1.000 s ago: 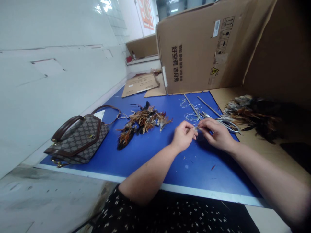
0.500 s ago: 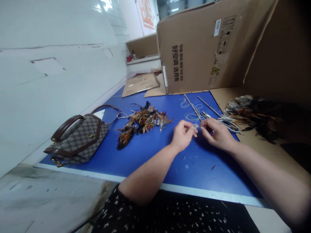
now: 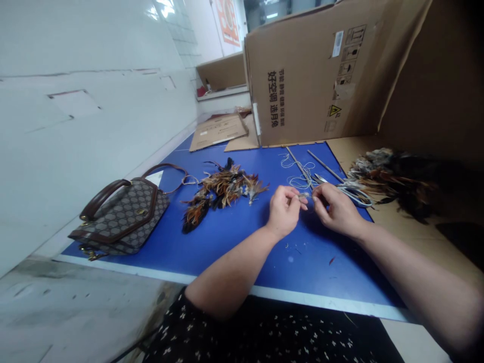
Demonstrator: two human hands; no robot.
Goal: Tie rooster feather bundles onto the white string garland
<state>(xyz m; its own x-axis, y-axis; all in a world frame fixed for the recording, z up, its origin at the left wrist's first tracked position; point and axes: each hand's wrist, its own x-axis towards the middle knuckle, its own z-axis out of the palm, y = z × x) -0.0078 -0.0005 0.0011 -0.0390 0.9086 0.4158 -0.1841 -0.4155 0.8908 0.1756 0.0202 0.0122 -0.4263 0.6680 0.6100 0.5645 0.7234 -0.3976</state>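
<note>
Over the blue table [image 3: 234, 257], my left hand [image 3: 284, 212] is closed in a pinch on a small greyish feather tuft [image 3: 303, 195]. My right hand [image 3: 336, 209] is just to its right, thumb and forefinger pinched on a pale thread [image 3: 310, 197] at the tuft. A loose tangle of white string [image 3: 298, 181] lies behind the hands, beside two thin sticks [image 3: 324, 165]. Scissors with pale handles [image 3: 355, 195] lie partly behind my right hand. To the left spreads a pile of brown and black feathers [image 3: 225, 186].
A patterned handbag [image 3: 124, 217] stands on the left by the wall. Another feather heap [image 3: 393, 179] lies on cardboard at the right. A large carton [image 3: 302, 85] rises at the back, with flat cardboard [image 3: 219, 132] beside it. Small scraps [image 3: 331, 261] dot the near tabletop.
Both hands stay in nearly the same place with only slight finger movement. The gap between the fingertips is a touch wider. Everything else lies as before.
</note>
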